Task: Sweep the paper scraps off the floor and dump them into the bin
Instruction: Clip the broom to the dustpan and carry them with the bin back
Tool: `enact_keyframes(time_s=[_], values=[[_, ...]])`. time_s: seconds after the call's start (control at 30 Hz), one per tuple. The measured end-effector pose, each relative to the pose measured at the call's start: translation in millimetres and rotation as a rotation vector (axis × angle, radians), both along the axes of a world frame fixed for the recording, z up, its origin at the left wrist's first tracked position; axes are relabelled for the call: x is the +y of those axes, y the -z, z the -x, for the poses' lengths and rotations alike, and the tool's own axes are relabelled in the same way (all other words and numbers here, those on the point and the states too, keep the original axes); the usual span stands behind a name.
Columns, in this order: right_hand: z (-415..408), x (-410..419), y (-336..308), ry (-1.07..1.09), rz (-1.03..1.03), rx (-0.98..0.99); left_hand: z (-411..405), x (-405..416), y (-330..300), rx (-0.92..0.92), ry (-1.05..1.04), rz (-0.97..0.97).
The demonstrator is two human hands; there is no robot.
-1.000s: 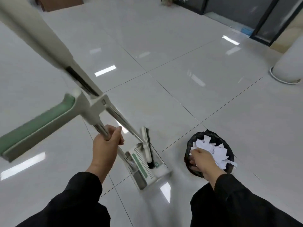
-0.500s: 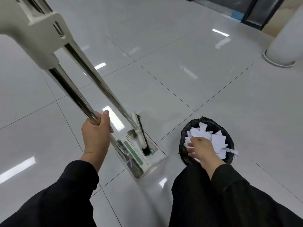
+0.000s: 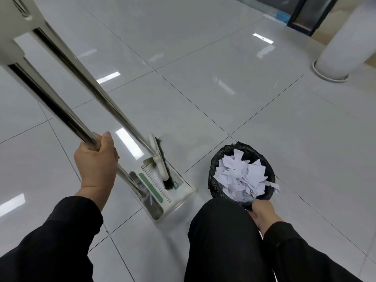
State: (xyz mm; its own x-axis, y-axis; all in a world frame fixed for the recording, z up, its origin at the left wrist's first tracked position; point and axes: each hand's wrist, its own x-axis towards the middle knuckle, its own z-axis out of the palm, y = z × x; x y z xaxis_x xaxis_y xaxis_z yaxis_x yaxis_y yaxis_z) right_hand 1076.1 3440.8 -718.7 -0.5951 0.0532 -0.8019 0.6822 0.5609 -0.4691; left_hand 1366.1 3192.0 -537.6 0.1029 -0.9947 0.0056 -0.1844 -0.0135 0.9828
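Two poles up front: our left hand [image 3: 95, 159] is wrapped round the dustpan [image 3: 162, 192] handle, broom [image 3: 160, 159] parked in the pan. Paper scraps [image 3: 242, 176] fill the bin [image 3: 215, 169] (heaped, loose). Right hand [image 3: 262, 214] sits at the near rim, grip unclear. We'd steady the bin & avoid knocking scraps out.

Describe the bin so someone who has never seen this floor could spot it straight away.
Start from the glossy pale tiled floor and the white round column at far right. Nearer the person, right of the cream dustpan with the broom head in it, stands the bin. It alone is small, round, black-lined and heaped with white paper scraps.
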Motion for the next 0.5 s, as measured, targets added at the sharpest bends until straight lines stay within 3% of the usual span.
enact_keyframes(time_s=[0.1, 0.2, 0.4, 0.5], values=[[-10, -9, -11, 0.025, 0.111, -0.029, -2, 0, 0, -0.009, -0.001, 0.003], [-5, -16, -13, 0.055, 0.092, 0.02, -5, -1, -1, -0.025, 0.001, -0.033], [-10, -40, -45, -0.065, 0.113, 0.158, -14, 1, -9, -0.075, 0.058, -0.145], [-20, -49, -100, -0.057, 0.156, 0.169, -30, 4, -38, -0.253, 0.292, -0.261]])
